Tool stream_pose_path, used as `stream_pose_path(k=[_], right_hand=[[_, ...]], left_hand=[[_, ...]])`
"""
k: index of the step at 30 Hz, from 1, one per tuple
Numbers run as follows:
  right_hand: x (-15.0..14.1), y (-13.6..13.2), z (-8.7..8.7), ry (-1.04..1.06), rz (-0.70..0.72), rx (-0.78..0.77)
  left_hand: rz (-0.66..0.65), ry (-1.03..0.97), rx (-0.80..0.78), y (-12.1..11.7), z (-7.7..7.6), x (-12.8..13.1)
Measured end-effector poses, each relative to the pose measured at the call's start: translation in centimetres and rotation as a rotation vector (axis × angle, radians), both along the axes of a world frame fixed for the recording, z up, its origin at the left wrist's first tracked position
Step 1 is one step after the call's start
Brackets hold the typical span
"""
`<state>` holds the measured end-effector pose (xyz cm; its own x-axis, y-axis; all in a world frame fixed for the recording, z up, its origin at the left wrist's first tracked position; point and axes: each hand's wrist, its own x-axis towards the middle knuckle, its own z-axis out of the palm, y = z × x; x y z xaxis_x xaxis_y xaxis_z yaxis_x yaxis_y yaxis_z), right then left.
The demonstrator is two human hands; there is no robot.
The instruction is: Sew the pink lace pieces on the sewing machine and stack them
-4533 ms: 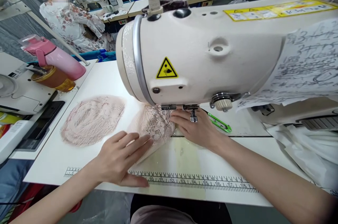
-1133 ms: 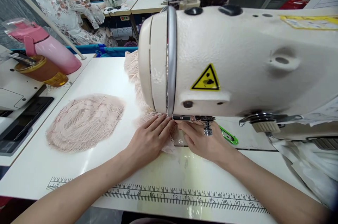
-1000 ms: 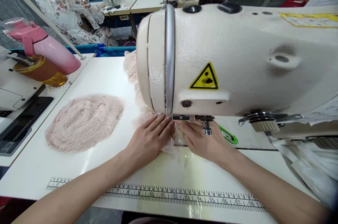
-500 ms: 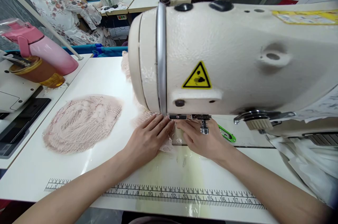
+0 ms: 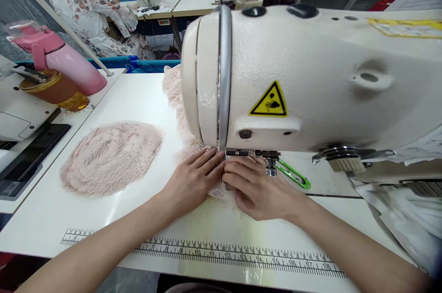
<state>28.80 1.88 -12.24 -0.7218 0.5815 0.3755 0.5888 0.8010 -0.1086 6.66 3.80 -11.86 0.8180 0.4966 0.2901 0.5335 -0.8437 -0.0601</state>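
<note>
Pale pink lace fabric (image 5: 174, 85) runs along the left side of the sewing machine (image 5: 311, 72) and passes under its head. My left hand (image 5: 191, 180) lies flat on the lace just left of the needle area, its fingers stretched out and close together. Beside it, my right hand (image 5: 258, 189) has its fingers curled at the lace edge below the machine head. The fingertips and the cloth between them are mostly hidden. Right behind that hand lie green thread snips (image 5: 295, 175). A round pile of pink lace pieces (image 5: 110, 159) rests on the table to the left.
A printed ruler scale (image 5: 214, 252) crosses the white table's front. A pink bottle (image 5: 74, 65), an amber cup (image 5: 57, 92) and a dark phone (image 5: 37, 155) stand or lie at left. White cloth (image 5: 404, 210) hangs at right. Another person (image 5: 90, 21) sits beyond.
My right hand has drawn nearer to my left hand and slightly towards me, with its fingers curling more. More of the snips shows. The whole view has shifted a little; my left hand stays on the lace.
</note>
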Motion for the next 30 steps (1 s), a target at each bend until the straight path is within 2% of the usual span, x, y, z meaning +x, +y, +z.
stream_pose_path(k=[2, 7, 10, 15, 23, 30], right_hand=[[-0.3, 0.1, 0.0, 0.008, 0.049, -0.01], [-0.4, 0.1, -0.8, -0.023, 0.005, 0.14], [-0.2, 0.1, -0.6, -0.036, -0.022, 0.186], [-0.2, 0.0, 0.2, -0.022, -0.018, 0.194], [-0.4, 0.1, -0.4, 0.015, -0.001, 0.238], [-0.5, 0.3, 0.3, 0.043, 0.012, 0.253]], left_hand=[[-0.001, 0.003, -0.011, 0.1, 0.0, -0.1], [0.01, 0.007, -0.011, 0.1, 0.0, 0.0], [0.014, 0.003, -0.011, 0.0, -0.1, 0.0], [0.015, -0.036, 0.006, 0.0, -0.4, -0.1], [0.01, -0.027, 0.004, 0.1, -0.6, -0.3], [0.001, -0.03, -0.002, 0.2, -0.6, -0.3]])
